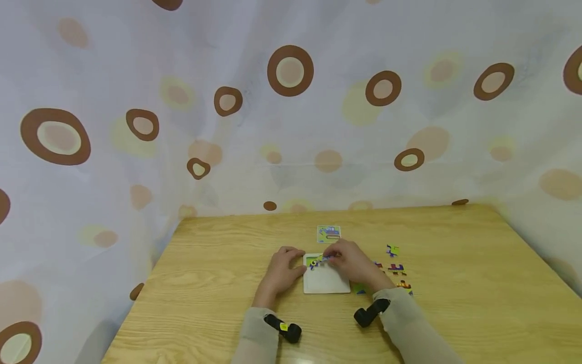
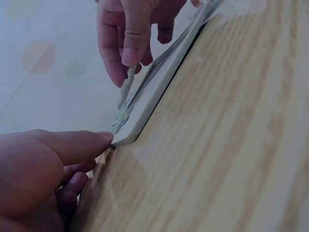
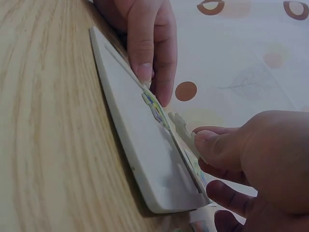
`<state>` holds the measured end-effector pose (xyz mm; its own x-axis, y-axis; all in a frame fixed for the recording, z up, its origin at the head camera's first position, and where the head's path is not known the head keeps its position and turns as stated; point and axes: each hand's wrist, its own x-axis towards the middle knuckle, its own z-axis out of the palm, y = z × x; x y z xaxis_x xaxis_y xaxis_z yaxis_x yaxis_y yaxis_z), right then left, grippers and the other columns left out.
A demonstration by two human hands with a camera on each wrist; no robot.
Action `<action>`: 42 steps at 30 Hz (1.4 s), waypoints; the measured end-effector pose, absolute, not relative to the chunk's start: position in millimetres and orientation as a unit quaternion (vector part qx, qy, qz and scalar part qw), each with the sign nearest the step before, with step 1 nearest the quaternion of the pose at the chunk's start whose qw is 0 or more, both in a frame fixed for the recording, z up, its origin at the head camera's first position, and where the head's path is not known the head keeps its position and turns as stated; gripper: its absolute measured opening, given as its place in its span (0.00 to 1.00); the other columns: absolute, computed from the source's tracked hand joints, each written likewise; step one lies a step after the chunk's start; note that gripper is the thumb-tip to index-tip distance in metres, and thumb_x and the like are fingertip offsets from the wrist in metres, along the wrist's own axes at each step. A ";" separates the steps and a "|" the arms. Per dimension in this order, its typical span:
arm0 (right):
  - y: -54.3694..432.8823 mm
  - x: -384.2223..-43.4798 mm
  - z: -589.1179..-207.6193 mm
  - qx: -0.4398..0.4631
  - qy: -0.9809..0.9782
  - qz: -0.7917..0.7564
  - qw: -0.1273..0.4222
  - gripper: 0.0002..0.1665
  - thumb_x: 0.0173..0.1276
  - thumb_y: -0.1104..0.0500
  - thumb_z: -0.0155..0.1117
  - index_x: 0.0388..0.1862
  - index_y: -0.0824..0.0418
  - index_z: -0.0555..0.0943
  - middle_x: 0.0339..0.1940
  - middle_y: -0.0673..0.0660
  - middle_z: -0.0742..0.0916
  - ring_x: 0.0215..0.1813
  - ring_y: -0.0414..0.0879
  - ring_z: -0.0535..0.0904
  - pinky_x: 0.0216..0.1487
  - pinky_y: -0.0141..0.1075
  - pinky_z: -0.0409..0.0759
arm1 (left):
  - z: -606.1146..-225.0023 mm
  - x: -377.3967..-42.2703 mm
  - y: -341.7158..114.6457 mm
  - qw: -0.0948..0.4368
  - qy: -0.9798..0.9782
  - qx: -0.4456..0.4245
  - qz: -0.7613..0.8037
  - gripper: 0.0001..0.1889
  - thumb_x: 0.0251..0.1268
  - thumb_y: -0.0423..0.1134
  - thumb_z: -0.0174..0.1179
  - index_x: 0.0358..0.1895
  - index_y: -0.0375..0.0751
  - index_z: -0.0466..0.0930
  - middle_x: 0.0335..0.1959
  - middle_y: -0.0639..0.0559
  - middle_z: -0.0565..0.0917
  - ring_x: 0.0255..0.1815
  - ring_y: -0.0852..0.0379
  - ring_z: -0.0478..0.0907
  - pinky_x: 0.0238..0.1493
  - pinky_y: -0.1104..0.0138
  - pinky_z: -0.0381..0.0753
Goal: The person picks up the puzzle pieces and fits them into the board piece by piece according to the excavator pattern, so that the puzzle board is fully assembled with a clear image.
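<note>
The puzzle piece (image 3: 181, 126) tilts just above the far part of the white tray (image 1: 326, 284), its edge pinched in the right hand's grip (image 1: 347, 257). It would be best to level it first, then press lightly, sparing the piece lying far left (image 3: 157, 111) any nudge. The left hand (image 1: 283, 268), fingers relaxed, touches the tray's left edge, well placed to check sliding on the surface (image 1: 218, 293). Loose pieces (image 1: 397, 269) lie right; a picture card (image 1: 329, 232) lies beyond.
</note>
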<state>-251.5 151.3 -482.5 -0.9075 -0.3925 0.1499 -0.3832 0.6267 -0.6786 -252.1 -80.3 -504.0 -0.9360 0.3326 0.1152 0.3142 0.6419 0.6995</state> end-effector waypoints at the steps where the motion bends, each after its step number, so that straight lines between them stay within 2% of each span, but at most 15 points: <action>1: 149.9 -252.4 -483.6 -0.214 0.904 -0.370 0.005 0.09 0.70 0.67 0.62 0.44 0.58 0.86 0.41 0.52 0.81 0.45 0.46 0.76 0.50 0.46 0.77 | -503.8 -252.1 -81.3 0.012 0.906 0.176 0.385 0.19 0.68 0.38 0.63 0.61 0.42 0.80 0.61 0.44 0.73 0.64 0.41 0.67 0.65 0.48 0.65; 6: 145.8 -253.2 -486.8 -0.193 0.915 -0.353 0.011 0.08 0.69 0.65 0.64 0.41 0.55 0.86 0.39 0.50 0.80 0.45 0.46 0.74 0.50 0.46 0.75 | -502.2 -250.9 -82.8 0.015 0.903 0.177 0.392 0.19 0.68 0.38 0.63 0.60 0.42 0.80 0.61 0.44 0.73 0.64 0.41 0.67 0.66 0.48 0.65; 22: 142.4 -251.2 -486.4 -0.199 0.931 -0.306 -0.017 0.07 0.66 0.65 0.68 0.40 0.55 0.87 0.37 0.49 0.82 0.45 0.49 0.72 0.49 0.48 0.71 | -498.0 -249.5 -81.3 0.014 0.902 0.181 0.391 0.19 0.68 0.38 0.63 0.60 0.41 0.80 0.60 0.43 0.73 0.63 0.40 0.68 0.64 0.48 0.65; 42: 141.2 -250.7 -486.5 -0.199 0.930 -0.306 -0.028 0.08 0.64 0.65 0.70 0.40 0.55 0.88 0.35 0.48 0.81 0.43 0.49 0.72 0.45 0.48 0.72 | -502.9 -252.3 -80.7 0.010 0.904 0.174 0.389 0.18 0.68 0.39 0.63 0.60 0.44 0.80 0.60 0.46 0.73 0.63 0.42 0.68 0.64 0.49 0.66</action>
<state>-250.7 141.2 -486.5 -0.9191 -0.3531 0.1748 -0.3879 0.7332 -0.5586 -252.3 -80.7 -502.9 -0.9390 0.3231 0.1182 0.3079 0.6362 0.7074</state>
